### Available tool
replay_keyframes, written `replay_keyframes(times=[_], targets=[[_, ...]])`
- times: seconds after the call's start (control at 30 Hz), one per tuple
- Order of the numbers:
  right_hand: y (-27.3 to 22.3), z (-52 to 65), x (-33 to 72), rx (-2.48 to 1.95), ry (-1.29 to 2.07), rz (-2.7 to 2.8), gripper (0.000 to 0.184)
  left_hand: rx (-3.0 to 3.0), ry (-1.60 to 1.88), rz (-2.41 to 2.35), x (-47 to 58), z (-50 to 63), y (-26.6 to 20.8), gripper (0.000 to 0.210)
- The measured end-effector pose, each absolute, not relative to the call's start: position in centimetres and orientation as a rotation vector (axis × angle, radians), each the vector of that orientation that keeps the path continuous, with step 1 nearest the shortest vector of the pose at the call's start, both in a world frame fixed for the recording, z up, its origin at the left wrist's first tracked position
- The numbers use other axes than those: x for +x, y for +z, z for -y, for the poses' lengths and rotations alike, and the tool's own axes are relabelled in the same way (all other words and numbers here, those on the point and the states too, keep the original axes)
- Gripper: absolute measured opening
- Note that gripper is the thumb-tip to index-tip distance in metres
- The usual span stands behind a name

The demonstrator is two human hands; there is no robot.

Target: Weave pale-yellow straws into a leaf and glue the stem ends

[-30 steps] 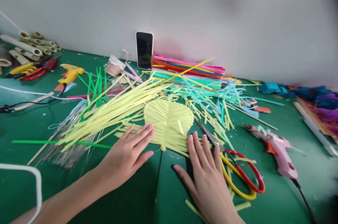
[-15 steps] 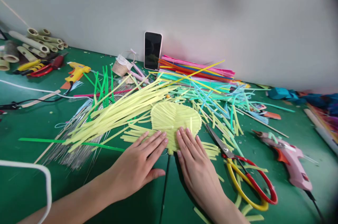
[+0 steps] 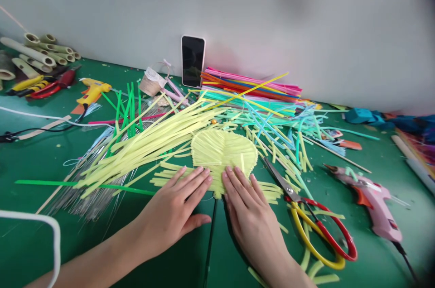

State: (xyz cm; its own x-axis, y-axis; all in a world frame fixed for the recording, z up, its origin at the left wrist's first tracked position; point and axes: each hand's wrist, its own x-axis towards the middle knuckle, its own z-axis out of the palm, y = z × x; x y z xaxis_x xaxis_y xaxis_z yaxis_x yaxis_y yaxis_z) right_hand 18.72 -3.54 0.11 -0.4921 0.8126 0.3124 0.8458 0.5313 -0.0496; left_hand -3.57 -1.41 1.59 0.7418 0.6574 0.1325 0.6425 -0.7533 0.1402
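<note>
A pale yellow leaf shape (image 3: 222, 147), made of pipe cleaners laid side by side, lies flat in front of me. My left hand (image 3: 180, 202) rests palm down with fingers stretched over its lower left edge and some short yellow pieces. My right hand (image 3: 249, 206) lies flat on the lower right part, fingers extended. From the bottom of the leaf a dark thin stem (image 3: 211, 233) runs toward me between the hands. Loose yellow pipe cleaners (image 3: 152, 143) are heaped to the upper left. Scissors (image 3: 294, 197) with red and yellow handles lie beside my right hand.
A pink glue gun (image 3: 374, 202) lies at the right, a yellow one (image 3: 93, 91) at the left. A phone (image 3: 193, 61) leans on the wall beside bundled colourful pipe cleaners (image 3: 251, 84). Bamboo pieces (image 3: 44, 52) and pliers (image 3: 50, 84) sit far left. A white cable (image 3: 56, 242) crosses the lower left.
The view has shifted slightly, so things at the left and middle appear a little further left. Both hands stay flat on the leaf shape.
</note>
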Motion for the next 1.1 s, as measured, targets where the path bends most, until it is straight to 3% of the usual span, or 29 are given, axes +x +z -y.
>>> replay_keyframes(times=[0.67, 1.1], targets=[[0.5, 5.3, 18.1, -1.283, -0.235, 2.416, 0.037, 2.899, 0.270, -1.030, -2.8, 2.0, 1.6, 0.064], [1.0, 5.6, 17.9, -1.314, -0.201, 2.329, 0.039, 3.017, 0.257, -1.024, -2.9, 2.4, 1.5, 0.070]])
